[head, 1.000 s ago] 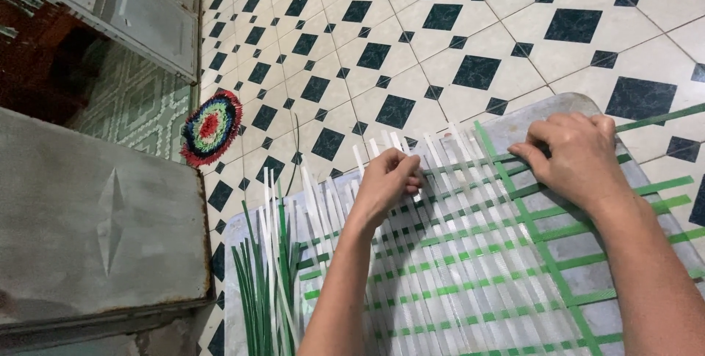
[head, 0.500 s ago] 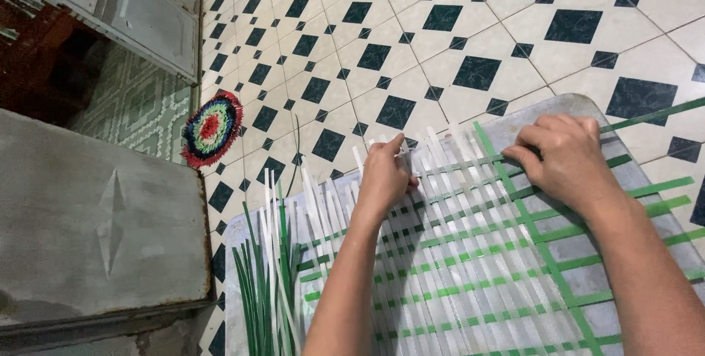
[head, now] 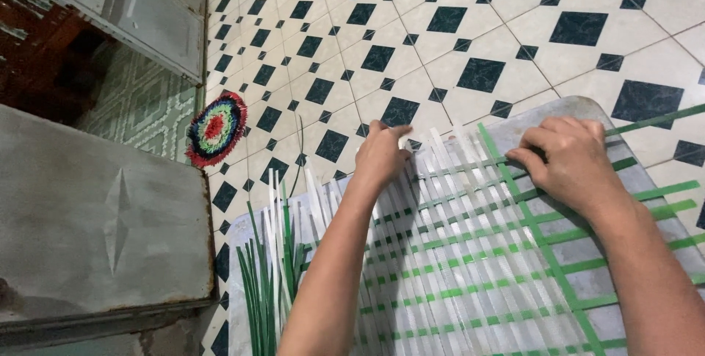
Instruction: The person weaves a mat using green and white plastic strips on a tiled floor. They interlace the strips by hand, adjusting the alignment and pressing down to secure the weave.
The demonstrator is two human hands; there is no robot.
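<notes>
Woven mat of translucent white and green flat plastic strips [head: 470, 268], partly finished, lying flat on a grey board with a rounded corner [head: 587, 110], which rests on the floor of cream tiles with dark diamond insets [head: 455, 25].

Left hand [head: 382, 156]: palm down at the mat's far left edge, fingers extended and close together, fingertips pressing on the upper ends of the white strips; whether any strip is pinched between them cannot be told.

Right hand [head: 569, 161]: palm down on the far right part of the mat, fingers curled, thumb and forefinger closed over a horizontal green strip near a long diagonal green strip [head: 529, 216].

Loose ends of green and white strips [head: 275, 275]: fanned out unwoven at the mat's left side, beside the left forearm.

Round multicoloured fringed rug with red centre [head: 214, 128]: on the tiles, well apart from the mat, to the left.

Grey metal door panel with embossed diamond [head: 103, 216]: at the left edge, just beside the board.
</notes>
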